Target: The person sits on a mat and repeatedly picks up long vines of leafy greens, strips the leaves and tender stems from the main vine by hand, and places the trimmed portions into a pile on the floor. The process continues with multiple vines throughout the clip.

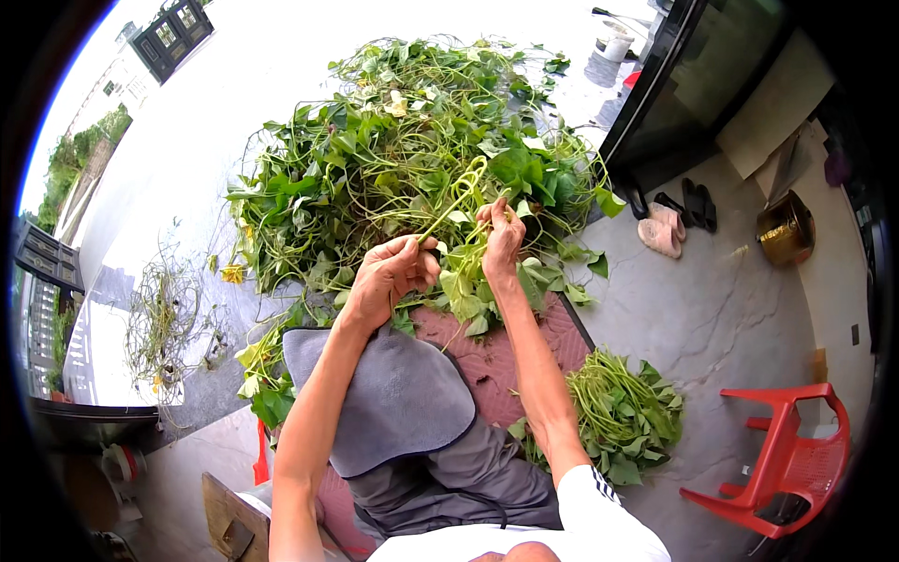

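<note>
Over my lap, my left hand point(393, 273) is closed in a pinch on a thin pale-green vine stem point(449, 217). A short way to its right, my right hand point(503, 236) grips leafy green vine point(462, 290), whose leaves hang below the fingers. The stem runs up from the left hand and loops above, near the right hand. Just beyond both hands spreads a large tangled heap of leafy vines point(375, 178). A grey cloth point(384, 398) covers my left knee. Beside my right forearm lies a neater bundle of leafy stems point(632, 417).
A maroon mat point(496, 361) lies under the near edge of the heap. Bare stripped stems point(167, 323) are scattered at the left. To the right are a red plastic chair point(805, 459), pink slippers point(660, 234) and a shiny brown pot point(785, 229). A white bucket point(613, 42) stands at the back.
</note>
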### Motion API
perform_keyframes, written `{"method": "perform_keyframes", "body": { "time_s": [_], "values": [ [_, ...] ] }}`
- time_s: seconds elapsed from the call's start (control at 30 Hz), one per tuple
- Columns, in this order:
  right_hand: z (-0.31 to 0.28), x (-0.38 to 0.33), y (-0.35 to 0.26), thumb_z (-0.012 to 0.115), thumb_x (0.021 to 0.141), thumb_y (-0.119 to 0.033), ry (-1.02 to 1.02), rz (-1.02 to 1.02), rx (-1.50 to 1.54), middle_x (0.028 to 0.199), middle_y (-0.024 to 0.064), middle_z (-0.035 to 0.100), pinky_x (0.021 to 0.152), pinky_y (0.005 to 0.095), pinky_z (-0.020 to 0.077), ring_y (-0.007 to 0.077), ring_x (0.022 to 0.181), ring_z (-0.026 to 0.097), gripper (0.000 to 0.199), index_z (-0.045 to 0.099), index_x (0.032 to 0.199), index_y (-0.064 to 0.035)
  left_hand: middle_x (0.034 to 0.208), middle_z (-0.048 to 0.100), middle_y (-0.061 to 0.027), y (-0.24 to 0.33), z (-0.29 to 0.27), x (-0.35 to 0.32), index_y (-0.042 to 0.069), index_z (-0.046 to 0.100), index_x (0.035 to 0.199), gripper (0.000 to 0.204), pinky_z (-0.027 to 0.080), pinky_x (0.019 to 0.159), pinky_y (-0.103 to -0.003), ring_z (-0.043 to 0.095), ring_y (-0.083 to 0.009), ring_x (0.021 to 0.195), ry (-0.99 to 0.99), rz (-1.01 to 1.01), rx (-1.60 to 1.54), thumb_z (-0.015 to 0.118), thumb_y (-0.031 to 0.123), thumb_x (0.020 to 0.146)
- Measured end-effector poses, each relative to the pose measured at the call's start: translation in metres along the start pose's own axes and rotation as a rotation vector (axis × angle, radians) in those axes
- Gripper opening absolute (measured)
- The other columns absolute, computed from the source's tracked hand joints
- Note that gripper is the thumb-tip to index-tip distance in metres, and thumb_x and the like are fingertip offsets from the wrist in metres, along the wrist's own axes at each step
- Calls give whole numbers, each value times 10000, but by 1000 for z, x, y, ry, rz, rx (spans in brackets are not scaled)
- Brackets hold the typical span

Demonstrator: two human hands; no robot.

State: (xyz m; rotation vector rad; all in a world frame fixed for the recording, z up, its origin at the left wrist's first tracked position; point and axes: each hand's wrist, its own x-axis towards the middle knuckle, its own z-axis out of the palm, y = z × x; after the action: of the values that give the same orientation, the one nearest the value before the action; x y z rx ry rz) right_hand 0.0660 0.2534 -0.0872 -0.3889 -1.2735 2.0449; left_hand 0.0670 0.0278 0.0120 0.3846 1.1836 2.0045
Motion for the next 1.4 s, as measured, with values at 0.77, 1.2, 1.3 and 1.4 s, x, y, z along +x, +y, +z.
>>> {"method": "perform_keyframes", "body": {
  "time_s": [0.77, 1.2, 1.3, 1.4],
  "values": [
    [80, 19, -64, 544, 1112, -223, -523, -508, -476, 808, 63, 680, 558, 281, 490, 130, 614, 607, 265, 665, 1047, 4, 1224, 748, -110, 44, -20, 31, 11, 666, 1334, 713, 508, 1018, -357, 687, -201, 1136, 283, 88, 327, 535, 643, 1033],
    [49, -11, -98, 628, 1033, -71, -846, -33, -503, 1034, 123, 752, 741, 303, 567, 141, 787, 672, 347, 650, 1368, 18, 892, 734, -30, 62, -8, 69, -51, 673, 1253, 336, 551, 898, -288, 705, -138, 904, 177, 226, 69, 695, 199, 1030],
    [70, -7, -120, 675, 911, 49, -1005, -321, -740, 1236, 205, 733, 924, 350, 578, 254, 1064, 728, 509, 605, 1415, 33, 873, 730, -27, 70, -6, 65, -70, 657, 1289, 364, 558, 902, -290, 708, -135, 922, 161, 246, 63, 671, 200, 1046],
    [74, -9, -117, 688, 837, 105, -1066, -332, -720, 1298, 237, 696, 977, 364, 567, 304, 1154, 710, 617, 579, 1440, 32, 859, 705, -21, 73, -9, 61, -85, 633, 1304, 367, 570, 875, -285, 706, -143, 896, 139, 271, -22, 644, 189, 1060]
  ]
}}
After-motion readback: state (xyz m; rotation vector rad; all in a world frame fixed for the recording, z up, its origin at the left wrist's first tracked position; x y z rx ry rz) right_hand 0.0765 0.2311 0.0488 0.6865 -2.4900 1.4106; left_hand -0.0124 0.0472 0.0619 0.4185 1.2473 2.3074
